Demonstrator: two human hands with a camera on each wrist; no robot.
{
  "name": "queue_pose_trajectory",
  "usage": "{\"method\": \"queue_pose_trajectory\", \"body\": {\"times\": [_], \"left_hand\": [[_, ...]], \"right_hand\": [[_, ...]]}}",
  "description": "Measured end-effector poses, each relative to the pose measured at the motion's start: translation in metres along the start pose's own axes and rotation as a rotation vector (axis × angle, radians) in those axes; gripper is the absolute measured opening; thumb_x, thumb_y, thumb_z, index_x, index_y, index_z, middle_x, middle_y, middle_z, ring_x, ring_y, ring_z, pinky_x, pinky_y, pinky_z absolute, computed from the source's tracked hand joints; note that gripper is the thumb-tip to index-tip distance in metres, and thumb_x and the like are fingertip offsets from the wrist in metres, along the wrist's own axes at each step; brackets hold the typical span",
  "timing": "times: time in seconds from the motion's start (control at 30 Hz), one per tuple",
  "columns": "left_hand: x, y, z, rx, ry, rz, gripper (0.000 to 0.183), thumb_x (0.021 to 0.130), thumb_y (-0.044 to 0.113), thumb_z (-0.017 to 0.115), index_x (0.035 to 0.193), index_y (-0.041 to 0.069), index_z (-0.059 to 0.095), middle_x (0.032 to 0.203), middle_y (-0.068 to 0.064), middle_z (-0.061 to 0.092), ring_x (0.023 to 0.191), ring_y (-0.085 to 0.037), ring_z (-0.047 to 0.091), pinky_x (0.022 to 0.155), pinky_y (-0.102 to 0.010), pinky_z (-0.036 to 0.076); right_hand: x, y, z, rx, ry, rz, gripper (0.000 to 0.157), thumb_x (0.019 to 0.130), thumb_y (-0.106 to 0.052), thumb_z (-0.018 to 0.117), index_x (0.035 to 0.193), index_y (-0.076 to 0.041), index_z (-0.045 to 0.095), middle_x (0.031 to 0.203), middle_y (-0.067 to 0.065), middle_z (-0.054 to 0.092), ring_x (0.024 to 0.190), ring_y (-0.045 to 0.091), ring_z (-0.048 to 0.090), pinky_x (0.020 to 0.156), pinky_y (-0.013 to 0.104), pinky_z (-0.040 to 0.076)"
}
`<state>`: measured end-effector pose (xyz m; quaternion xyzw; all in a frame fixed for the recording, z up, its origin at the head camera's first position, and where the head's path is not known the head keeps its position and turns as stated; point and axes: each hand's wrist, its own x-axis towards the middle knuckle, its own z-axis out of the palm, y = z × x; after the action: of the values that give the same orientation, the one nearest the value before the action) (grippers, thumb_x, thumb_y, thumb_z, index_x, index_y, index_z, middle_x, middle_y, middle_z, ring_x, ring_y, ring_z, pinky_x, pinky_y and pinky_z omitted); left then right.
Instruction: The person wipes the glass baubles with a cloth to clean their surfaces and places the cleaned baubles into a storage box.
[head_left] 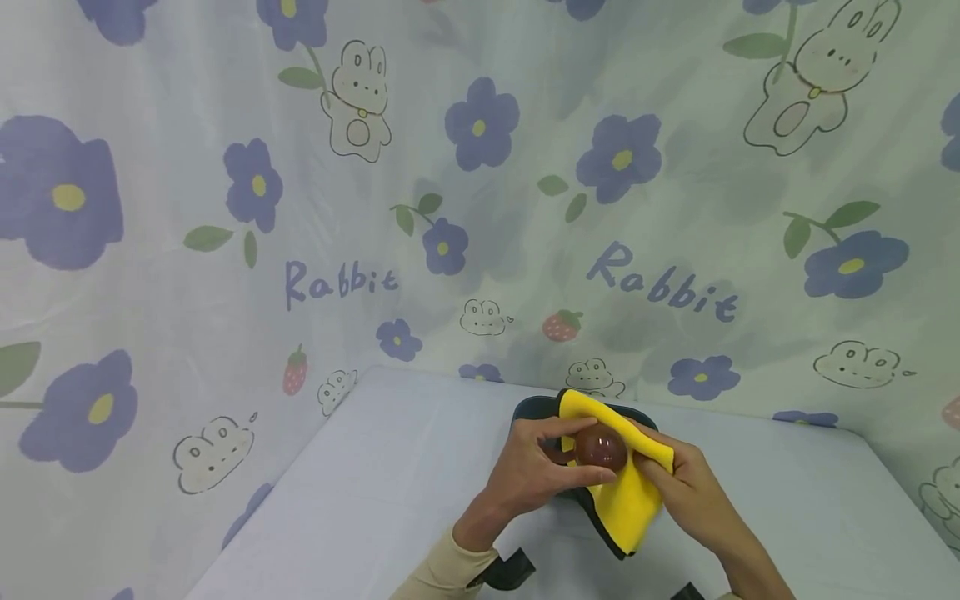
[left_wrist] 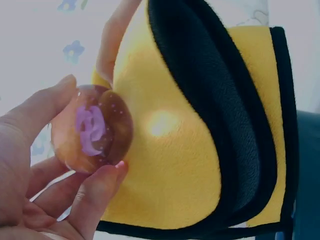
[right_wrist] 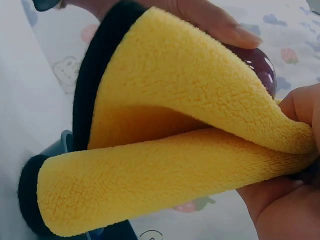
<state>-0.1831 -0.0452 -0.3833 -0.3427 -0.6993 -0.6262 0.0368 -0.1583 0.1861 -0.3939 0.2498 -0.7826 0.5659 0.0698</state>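
Between the thumb and fingers of my left hand point(head_left: 528, 462) is a glossy, round reddish-brown ball point(head_left: 602, 448). In the left wrist view the ball point(left_wrist: 92, 130) looks partly see-through, with a purple-pink mark on its face. My right hand point(head_left: 686, 483) pinches a yellow fleece cloth point(head_left: 626, 508) with black edging. This cloth lies folded behind and beside the ball, its lower corner hanging down. Seen from the right wrist, the folded cloth point(right_wrist: 150, 185) gathers into the fingers and covers much of the ball.
Behind the hands and cloth, a dark blue-green container point(head_left: 534, 408) stands on the white table point(head_left: 360, 475), mostly hidden. A curtain point(head_left: 525, 217) printed with flowers and rabbits hangs around the table's far and left sides.
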Motion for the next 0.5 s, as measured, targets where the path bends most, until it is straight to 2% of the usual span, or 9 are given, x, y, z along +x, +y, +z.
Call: {"method": "queue_pose_trajectory", "body": {"times": [0.13, 0.23, 0.3, 0.33, 0.43, 0.5], "left_hand": [[0.001, -0.001, 0.0, -0.01, 0.037, -0.03, 0.048, 0.084, 0.017, 0.088, 0.129, 0.015, 0.073, 0.123, -0.008, 0.076, 0.099, -0.009, 0.076, 0.082, -0.029, 0.064], [0.002, -0.003, -0.001, -0.012, 0.072, -0.037, 0.047, 0.084, 0.02, 0.088, 0.129, 0.016, 0.073, 0.123, -0.008, 0.077, 0.086, -0.01, 0.078, 0.079, -0.029, 0.065], [0.003, -0.004, -0.002, 0.001, 0.107, -0.042, 0.046, 0.084, 0.024, 0.088, 0.128, 0.019, 0.074, 0.122, -0.006, 0.078, 0.069, -0.008, 0.074, 0.072, -0.027, 0.065], [0.003, -0.005, -0.002, 0.002, 0.125, -0.046, 0.046, 0.084, 0.026, 0.088, 0.127, 0.02, 0.075, 0.122, -0.005, 0.078, 0.066, -0.007, 0.073, 0.07, -0.026, 0.064], [0.004, -0.008, -0.003, 0.014, 0.175, -0.059, 0.044, 0.084, 0.032, 0.087, 0.126, 0.023, 0.075, 0.118, -0.003, 0.079, 0.071, -0.004, 0.07, 0.066, -0.023, 0.062], [0.004, -0.009, -0.003, 0.02, 0.203, -0.059, 0.043, 0.084, 0.032, 0.087, 0.125, 0.024, 0.075, 0.114, -0.003, 0.079, 0.082, -0.005, 0.071, 0.068, -0.023, 0.063]], "right_hand": [[0.0, -0.002, 0.001, 0.012, 0.012, 0.021, 0.04, 0.107, -0.004, 0.049, 0.145, 0.009, 0.052, 0.097, 0.002, 0.067, 0.071, 0.018, 0.066, 0.065, 0.029, 0.061], [0.0, -0.003, 0.002, 0.016, 0.021, 0.031, 0.04, 0.107, -0.005, 0.05, 0.145, 0.009, 0.051, 0.098, 0.005, 0.067, 0.072, 0.018, 0.066, 0.066, 0.028, 0.061], [0.001, -0.004, 0.004, 0.015, 0.024, 0.045, 0.041, 0.107, -0.006, 0.051, 0.145, 0.009, 0.051, 0.099, 0.009, 0.067, 0.073, 0.017, 0.066, 0.067, 0.028, 0.061], [0.001, -0.005, 0.006, 0.013, 0.026, 0.056, 0.041, 0.107, -0.007, 0.052, 0.145, 0.009, 0.051, 0.099, 0.011, 0.067, 0.073, 0.017, 0.066, 0.067, 0.027, 0.061], [0.001, -0.007, 0.009, -0.005, 0.031, 0.084, 0.044, 0.107, -0.007, 0.053, 0.146, 0.01, 0.049, 0.1, 0.016, 0.067, 0.074, 0.014, 0.065, 0.068, 0.026, 0.06], [0.001, -0.008, 0.011, -0.017, 0.038, 0.106, 0.045, 0.106, -0.007, 0.054, 0.148, 0.01, 0.048, 0.101, 0.017, 0.067, 0.075, 0.014, 0.064, 0.069, 0.026, 0.06]]}}
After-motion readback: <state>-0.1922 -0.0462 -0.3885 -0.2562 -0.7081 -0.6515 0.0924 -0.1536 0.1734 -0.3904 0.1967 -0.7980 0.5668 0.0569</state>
